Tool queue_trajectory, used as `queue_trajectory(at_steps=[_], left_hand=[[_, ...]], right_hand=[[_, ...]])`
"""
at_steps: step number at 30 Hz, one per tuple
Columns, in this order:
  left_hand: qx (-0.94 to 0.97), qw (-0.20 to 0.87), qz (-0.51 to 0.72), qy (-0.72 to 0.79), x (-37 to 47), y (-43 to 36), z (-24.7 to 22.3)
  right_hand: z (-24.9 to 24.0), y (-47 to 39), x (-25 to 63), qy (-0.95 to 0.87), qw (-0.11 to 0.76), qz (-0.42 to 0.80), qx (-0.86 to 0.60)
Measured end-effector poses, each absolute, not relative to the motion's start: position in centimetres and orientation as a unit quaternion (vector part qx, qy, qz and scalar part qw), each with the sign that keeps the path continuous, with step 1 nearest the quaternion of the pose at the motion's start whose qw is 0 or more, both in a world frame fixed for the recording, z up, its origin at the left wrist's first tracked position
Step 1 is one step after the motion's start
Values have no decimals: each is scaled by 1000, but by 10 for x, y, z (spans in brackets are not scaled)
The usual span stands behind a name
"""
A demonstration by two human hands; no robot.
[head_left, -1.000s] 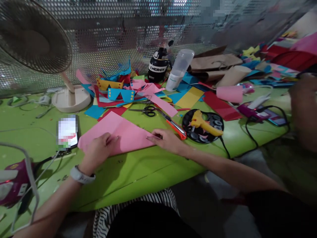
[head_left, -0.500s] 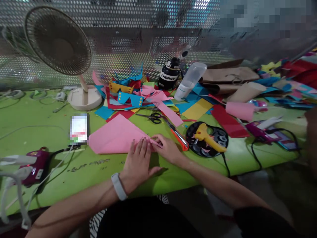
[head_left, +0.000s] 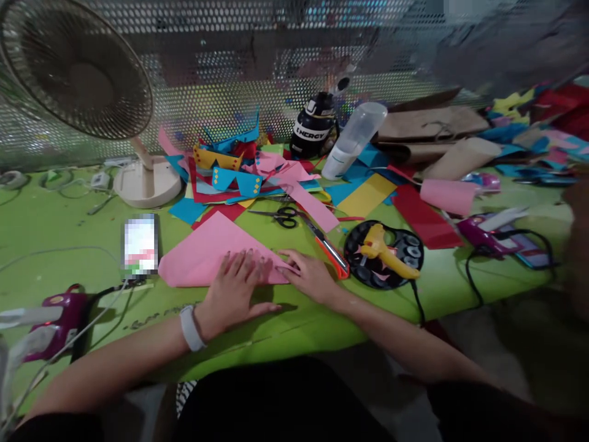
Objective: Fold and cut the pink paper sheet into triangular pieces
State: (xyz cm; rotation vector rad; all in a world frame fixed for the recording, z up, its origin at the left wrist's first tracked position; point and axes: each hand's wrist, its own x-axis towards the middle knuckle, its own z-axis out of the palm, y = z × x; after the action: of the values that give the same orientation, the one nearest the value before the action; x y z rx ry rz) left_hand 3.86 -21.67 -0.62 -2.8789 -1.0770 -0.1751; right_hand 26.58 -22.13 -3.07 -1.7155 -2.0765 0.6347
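Note:
A folded sheet of pink paper [head_left: 207, 248] lies on the green table, its fold along the near edge. My left hand [head_left: 234, 285] rests flat on the paper with fingers stretched out, pressing near its lower middle. At the paper's right corner my right hand [head_left: 306, 274] pinches the edge between thumb and fingers. Just beyond the right hand lie an orange utility knife [head_left: 332, 255] and black-handled scissors [head_left: 286, 217]. A yellow glue gun [head_left: 386, 253] rests on a black tray [head_left: 353, 239] to the right.
A phone [head_left: 140, 244] lies left of the paper, beside a purple power strip [head_left: 59, 319] with cables. A fan [head_left: 147, 178] stands behind. Paper masks [head_left: 237, 182], a black jug [head_left: 313, 129] and a clear bottle [head_left: 354, 141] line the back. Another purple power strip [head_left: 490, 236] sits right.
My left hand has slid left along the pink paper, away from the right hand. The right hand keeps its pinch at the right corner. The camera view has shifted slightly.

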Motion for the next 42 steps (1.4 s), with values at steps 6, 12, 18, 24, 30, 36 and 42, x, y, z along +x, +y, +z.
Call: queue_trajectory(at_steps=[6,12,18,24,30,36,42], left_hand=[[-938,38,-74,-337,13,-220,-12],[-940,46,-81,-328,12,-218,-19],[-944,23,-69,-321,9,-214,-18],[-943,7,-72,-325,10,-211,-16],[-943,6,-72,-324,12,-210,-18],[-940,-9,-96,-327,13,-206,-20],[-942,0,-96,-322,13,-203,-21]], right_hand=[[-30,-222,264,-751,187,169,-610],[-28,-252,249,-839,198,-33,-505],[-34,-269,233,-877,165,0,-451],[-35,-266,235,-879,157,43,-448],[-36,-265,235,-878,146,72,-451],[-37,-262,236,-881,137,70,-447],[-38,-261,236,-880,136,65,-451]])
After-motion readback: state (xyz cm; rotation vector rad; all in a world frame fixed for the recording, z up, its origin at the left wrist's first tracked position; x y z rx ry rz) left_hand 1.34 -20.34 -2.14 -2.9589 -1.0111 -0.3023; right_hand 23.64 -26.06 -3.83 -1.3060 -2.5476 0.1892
